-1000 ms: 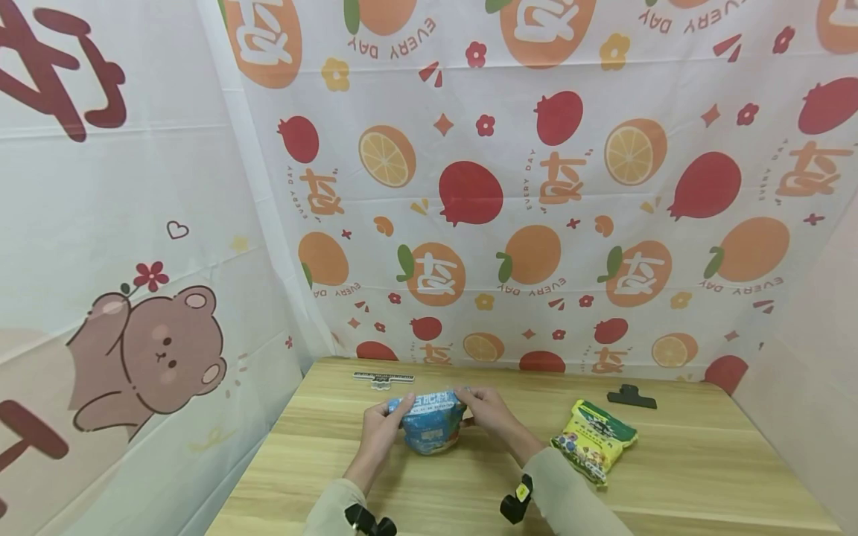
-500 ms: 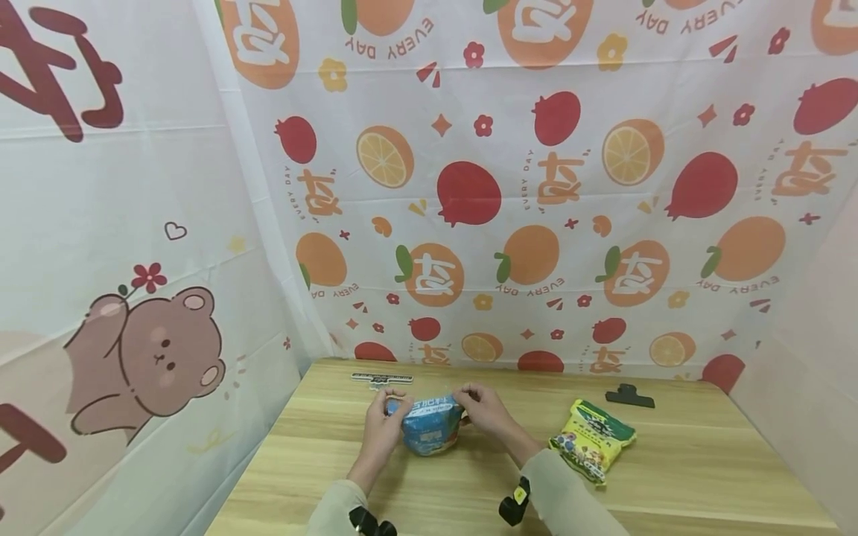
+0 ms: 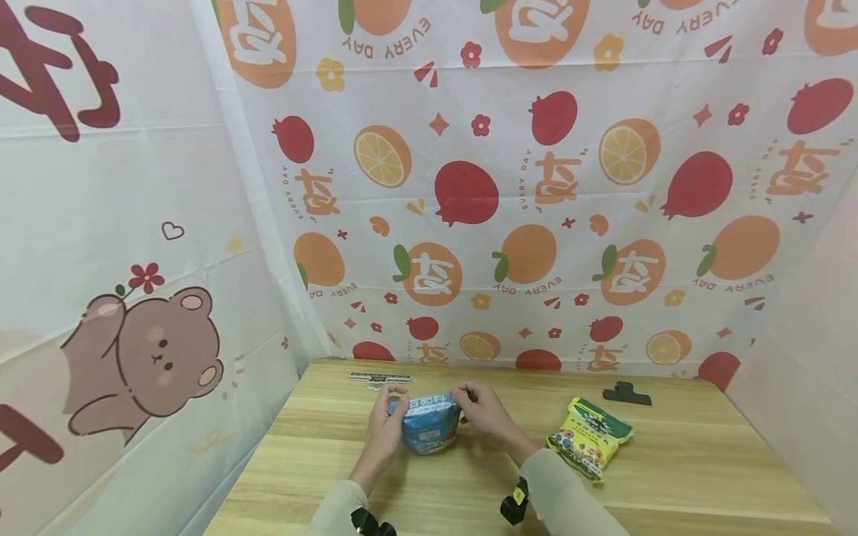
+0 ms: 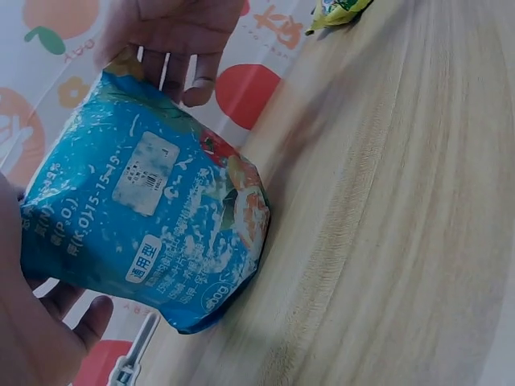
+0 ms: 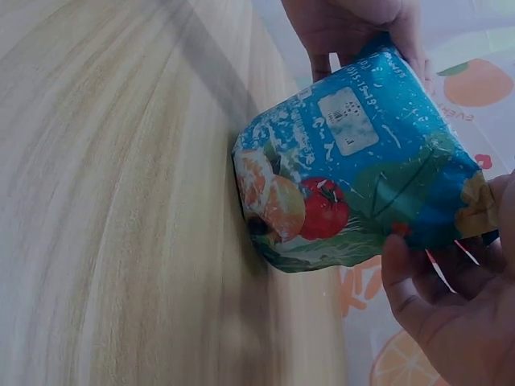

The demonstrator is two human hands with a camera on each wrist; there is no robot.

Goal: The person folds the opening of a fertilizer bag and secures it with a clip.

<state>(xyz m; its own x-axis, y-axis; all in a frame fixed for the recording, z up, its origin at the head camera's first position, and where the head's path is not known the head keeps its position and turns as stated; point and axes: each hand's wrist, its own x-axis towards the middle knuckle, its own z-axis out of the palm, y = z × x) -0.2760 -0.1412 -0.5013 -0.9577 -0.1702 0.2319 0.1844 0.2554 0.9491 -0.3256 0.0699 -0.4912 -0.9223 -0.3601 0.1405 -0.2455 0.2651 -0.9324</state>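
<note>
- A soft blue plastic bag [image 3: 429,433], printed with white lettering, fruit and vegetables, is left of the middle of the wood-grain bench [image 3: 315,454], toward the back edge. It looks upright, and its base appears to rest on the wood.
- The left hand [image 3: 386,422] grasps the bag's upper left corner, fingers curled behind the plastic.
- The right hand [image 3: 484,408] pinches the upper right corner, thumb on the printed front and fingers behind; in the right wrist view the plastic there is creased.
- A flat yellow-and-green plastic packet [image 3: 590,441] lies beyond the right forearm, toward the bench's right edge; neither hand touches it.
- A long black-and-white clip [image 3: 380,377] lies near the back edge, toward the back-left corner, just beyond the left hand.
- A black clip with a long straight bar [image 3: 627,393] lies toward the back-right corner, behind the packet.
- The step in hand seems to be straightening the bag's top between its two corners; whether the mouth is open or sealed, I cannot tell.
- The next move probably calls for even tension on both corners, with one grip kept secure if the other lets go, since the soft top could slump.
</note>
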